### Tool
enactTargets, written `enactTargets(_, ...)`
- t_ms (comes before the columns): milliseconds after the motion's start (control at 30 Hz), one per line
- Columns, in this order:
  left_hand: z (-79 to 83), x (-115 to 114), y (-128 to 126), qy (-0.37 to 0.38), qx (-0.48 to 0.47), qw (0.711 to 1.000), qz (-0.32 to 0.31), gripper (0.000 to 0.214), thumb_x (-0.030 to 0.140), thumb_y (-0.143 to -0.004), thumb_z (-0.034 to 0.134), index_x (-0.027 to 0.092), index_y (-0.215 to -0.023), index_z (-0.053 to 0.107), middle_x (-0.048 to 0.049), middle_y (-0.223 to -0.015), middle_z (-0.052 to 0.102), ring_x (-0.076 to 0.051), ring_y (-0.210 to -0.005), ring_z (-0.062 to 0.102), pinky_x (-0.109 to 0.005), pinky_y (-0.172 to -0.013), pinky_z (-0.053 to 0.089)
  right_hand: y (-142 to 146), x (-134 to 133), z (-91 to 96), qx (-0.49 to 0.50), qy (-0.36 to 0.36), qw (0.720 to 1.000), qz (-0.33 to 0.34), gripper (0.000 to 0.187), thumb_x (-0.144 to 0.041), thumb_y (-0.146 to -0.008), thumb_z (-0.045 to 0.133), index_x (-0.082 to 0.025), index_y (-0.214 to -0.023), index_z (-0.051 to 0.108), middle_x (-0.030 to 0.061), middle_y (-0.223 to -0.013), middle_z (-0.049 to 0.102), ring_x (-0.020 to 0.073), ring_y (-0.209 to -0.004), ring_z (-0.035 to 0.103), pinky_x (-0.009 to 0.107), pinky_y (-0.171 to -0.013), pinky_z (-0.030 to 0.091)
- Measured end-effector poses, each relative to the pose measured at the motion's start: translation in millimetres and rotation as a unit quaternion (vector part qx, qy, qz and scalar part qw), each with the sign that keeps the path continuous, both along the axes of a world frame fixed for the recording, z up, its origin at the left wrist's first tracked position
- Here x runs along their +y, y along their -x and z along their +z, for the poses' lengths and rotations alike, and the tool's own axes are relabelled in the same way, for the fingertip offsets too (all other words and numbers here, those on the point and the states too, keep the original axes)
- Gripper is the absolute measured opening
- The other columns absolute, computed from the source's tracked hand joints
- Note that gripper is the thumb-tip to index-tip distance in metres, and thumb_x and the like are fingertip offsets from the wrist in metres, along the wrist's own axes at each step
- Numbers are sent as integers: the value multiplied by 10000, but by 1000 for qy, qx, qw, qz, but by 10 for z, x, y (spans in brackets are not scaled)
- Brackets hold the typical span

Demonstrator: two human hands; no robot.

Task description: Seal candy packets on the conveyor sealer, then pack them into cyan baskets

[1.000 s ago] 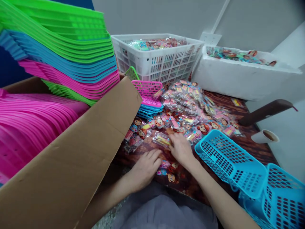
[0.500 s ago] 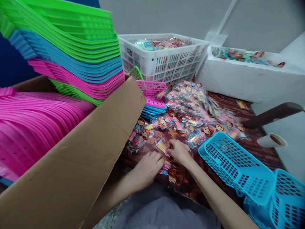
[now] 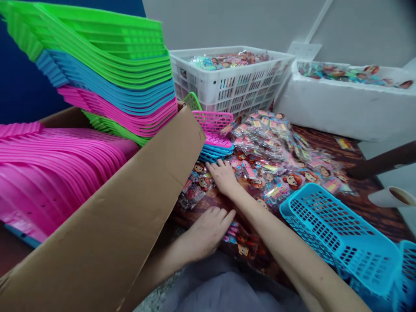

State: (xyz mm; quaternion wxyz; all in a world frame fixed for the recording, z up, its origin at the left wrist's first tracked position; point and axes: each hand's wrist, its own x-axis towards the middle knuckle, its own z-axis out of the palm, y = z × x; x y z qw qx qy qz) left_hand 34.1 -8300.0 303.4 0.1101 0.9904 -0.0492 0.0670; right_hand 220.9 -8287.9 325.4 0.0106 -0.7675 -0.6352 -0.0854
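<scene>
My right hand (image 3: 223,177) reaches across to small clear packets (image 3: 201,182) by the cardboard flap, its fingers extended and apart at their edge. No packet shows in its grasp. Closer to me, my left hand (image 3: 208,229) rests low, thumb apart from loosely bent fingers, with nothing visible in it. Just right of it lies a small group of packets (image 3: 243,245) with a printed red-haired doll face and pink and blue parts; my left hand partly hides it. Beyond my right hand spreads a large heap of similar packets (image 3: 263,134).
A cardboard box (image 3: 156,177) with nested pink, blue and green baskets (image 3: 130,91) stands left. Blue baskets (image 3: 341,234) lie right, near a cup (image 3: 390,197) and a brown post (image 3: 383,160). Behind stand a white crate (image 3: 240,82) and a foam box (image 3: 344,104), both holding packets.
My right hand has moved forward and left from the packet with yellow sticks it was pinching; that packet no longer shows there. My left hand stays nearly in place. The view has shifted slightly.
</scene>
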Motion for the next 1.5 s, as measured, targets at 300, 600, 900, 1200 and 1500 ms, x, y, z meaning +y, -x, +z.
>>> enactTargets(300, -29, -2, 52, 19, 6, 1000, 9, 344, 100, -794, 506, 134, -1137, 525, -133, -1205, 536, -287, -1111, 512, -434, -961, 477, 209, -823, 82, 31, 73, 989, -127, 256, -54, -859, 415, -136, -1011, 604, 119, -933, 657, 246, -844, 584, 362, -763, 342)
enactTargets(600, -140, 4, 93, -3, -79, 996, -36, 426, 111, -821, 505, 93, -1247, 506, -197, -1474, 372, -364, -1450, 217, -588, -1209, 130, 173, -1390, 4, 520, 106, 845, -66, 116, -236, -784, 581, -171, -831, 664, 11, -818, 684, 168, -769, 594, 266, -719, 413)
enactTargets(900, -58, -84, 27, 3, -2, 999, -36, 574, 150, -864, 474, 96, -1420, 337, -151, -1264, 541, -287, -1133, 502, -418, -991, 440, 310, -114, 67, 153, 67, 986, 27, 298, -146, -912, 430, -192, -1088, 665, 95, -1111, 685, 213, -1025, 577, 313, -856, 402)
enactTargets(1200, -28, -138, 6, 22, 51, 998, 5, 315, 115, -834, 487, 144, -1147, 510, -117, -1088, 568, -278, -970, 514, -421, -837, 489, 259, -272, -57, 63, 56, 996, -1, 261, -99, -896, 441, -159, -1092, 604, 109, -1080, 616, 220, -1001, 548, 310, -802, 404)
enactTargets(1500, -205, -91, -52, -5, -91, 996, -10, 380, 94, -875, 450, 105, -1253, 486, -176, -1527, 313, -334, -1418, 247, -510, -1171, 238, 209, -1393, 4, 453, 112, 884, -23, 270, -221, -937, 414, -169, -890, 675, 36, -919, 658, 170, -870, 592, 276, -831, 455)
